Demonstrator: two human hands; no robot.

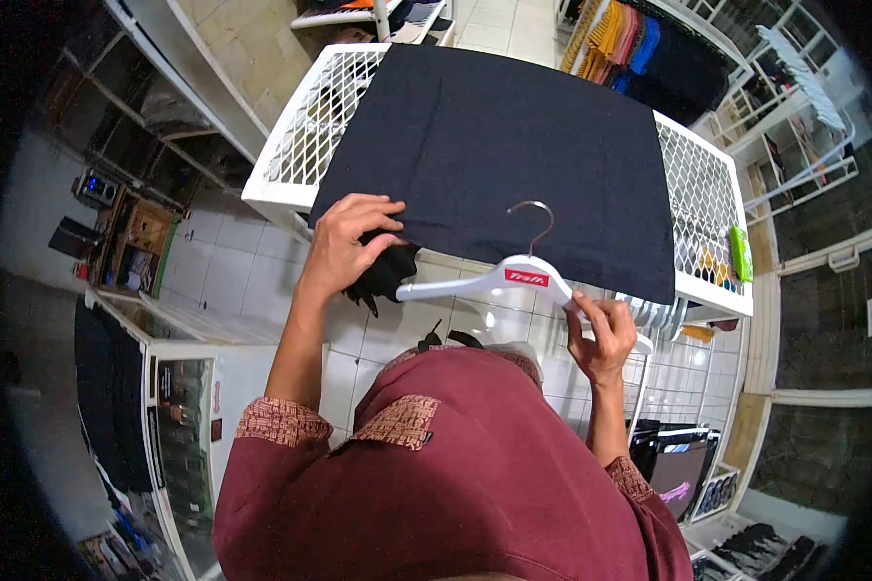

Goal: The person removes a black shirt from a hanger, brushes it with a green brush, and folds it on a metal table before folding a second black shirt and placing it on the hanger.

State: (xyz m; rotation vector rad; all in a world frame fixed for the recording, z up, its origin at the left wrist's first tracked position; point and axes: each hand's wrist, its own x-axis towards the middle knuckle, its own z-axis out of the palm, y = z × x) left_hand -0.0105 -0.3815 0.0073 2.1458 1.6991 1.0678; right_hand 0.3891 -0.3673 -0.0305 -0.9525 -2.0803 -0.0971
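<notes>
A black cloth [513, 155] lies spread over a white mesh-topped table [702, 208]. My left hand [349, 240] is at the cloth's near left corner, thumb and fingers apart, with dark fabric hanging just below it. Between my right thumb and fingers is one end of a white hanger [480, 283] with a red label and a metal hook. My right hand [603, 334] keeps it at the cloth's near edge, its hook pointing away from me over the cloth.
A bright green packet [740, 254] lies at the table's right edge. Several white hangers [654, 315] hang below that side. Colourful clothes [620, 44] hang on a rack at the back right. A white cabinet [237, 397] stands at left.
</notes>
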